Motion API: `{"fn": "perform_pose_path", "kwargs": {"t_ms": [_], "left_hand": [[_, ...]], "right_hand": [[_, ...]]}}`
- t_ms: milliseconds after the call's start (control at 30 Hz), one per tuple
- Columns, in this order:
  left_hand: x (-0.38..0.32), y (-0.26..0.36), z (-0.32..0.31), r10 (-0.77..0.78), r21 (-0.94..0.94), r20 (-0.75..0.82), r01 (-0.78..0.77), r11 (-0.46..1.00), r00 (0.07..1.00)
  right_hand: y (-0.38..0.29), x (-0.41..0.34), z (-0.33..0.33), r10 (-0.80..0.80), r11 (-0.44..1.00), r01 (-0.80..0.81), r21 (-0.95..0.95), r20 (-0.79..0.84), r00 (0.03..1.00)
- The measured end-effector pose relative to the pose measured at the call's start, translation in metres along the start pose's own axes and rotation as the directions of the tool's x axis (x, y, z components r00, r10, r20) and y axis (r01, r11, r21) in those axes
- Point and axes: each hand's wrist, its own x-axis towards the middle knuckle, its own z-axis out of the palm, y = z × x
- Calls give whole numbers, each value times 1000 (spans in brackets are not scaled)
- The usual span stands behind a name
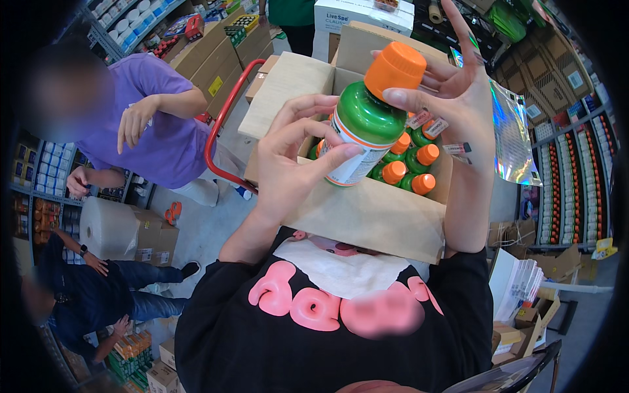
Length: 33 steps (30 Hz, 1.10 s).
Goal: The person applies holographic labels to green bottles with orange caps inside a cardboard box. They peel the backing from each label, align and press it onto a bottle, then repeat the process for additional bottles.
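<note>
A green plastic bottle (372,115) with an orange screw cap (396,66) is held up, tilted, above an open cardboard box (366,206). My left hand (307,152) grips the bottle's body between thumb and fingers. My right hand (437,93) has its thumb against the lower rim of the cap, with one finger raised; its other fingers are partly hidden behind the cap. Several small sticker labels (437,127) cling to the right hand and wrist. Inside the box stand several similar green bottles (417,159) with orange caps.
A red cart handle (214,127) curves left of the box. A person in a purple shirt (147,123) stands beyond it, another in dark clothes (93,290) at lower left. A shiny holographic sheet (513,132) lies right of my arm. Bottle shelves (572,186) are farther right.
</note>
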Motion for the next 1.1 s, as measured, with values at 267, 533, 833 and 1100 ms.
{"fn": "perform_pose_path", "kwargs": {"t_ms": [267,533,833,1100], "left_hand": [[-1,1,1,7,-28,-16,-8,1000,1000],[-3,4,1,-20,-63,-12,19,998,1000],[-3,6,-1,-9,-147,20,12,989,1000],[-3,4,2,-34,-86,-7,33,996,999]], "right_hand": [[-30,-2,11,246,957,-225,183,-107,963],[-30,-5,6,230,967,-221,130,-62,971],[-2,1,0,-17,999,16,-38,-21,1000],[0,3,-1,-45,997,45,-58,-3,999]]}}
